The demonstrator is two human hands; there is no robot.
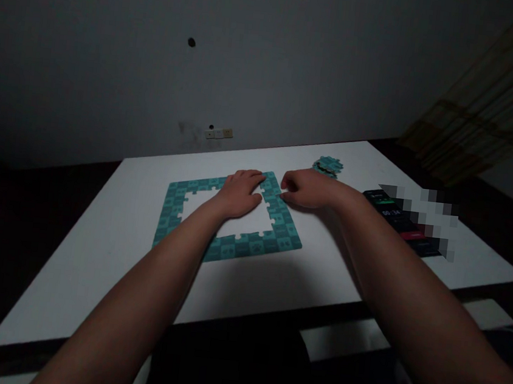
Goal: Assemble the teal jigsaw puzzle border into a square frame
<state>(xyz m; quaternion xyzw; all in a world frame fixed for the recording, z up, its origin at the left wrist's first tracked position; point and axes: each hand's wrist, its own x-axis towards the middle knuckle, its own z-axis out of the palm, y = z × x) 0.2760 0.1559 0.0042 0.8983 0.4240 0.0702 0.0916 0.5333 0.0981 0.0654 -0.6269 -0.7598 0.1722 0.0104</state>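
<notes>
A teal checkered jigsaw puzzle border (pixel 232 249) lies flat on the white table, a rectangular ring with knobbed inner edges around bare tabletop. My left hand (pixel 240 193) rests across its far side, fingers stretched out and apart, fingertips on the far right part of the border. At the border's right edge is my right hand (pixel 305 188), its fingers curled and the fingertips touching or close to the edge. Whether anything is between those fingers cannot be made out. Just beyond my right hand sits a small pile of loose teal puzzle pieces (pixel 329 165).
A dark phone (pixel 389 213) showing a timer lies right of my right forearm, partly pixelated. The white table (pixel 108 250) has a wall behind it with sockets (pixel 219 134). A patterned curtain (pixel 469 126) hangs at the right. Below the near edge, pale surfaces show dimly.
</notes>
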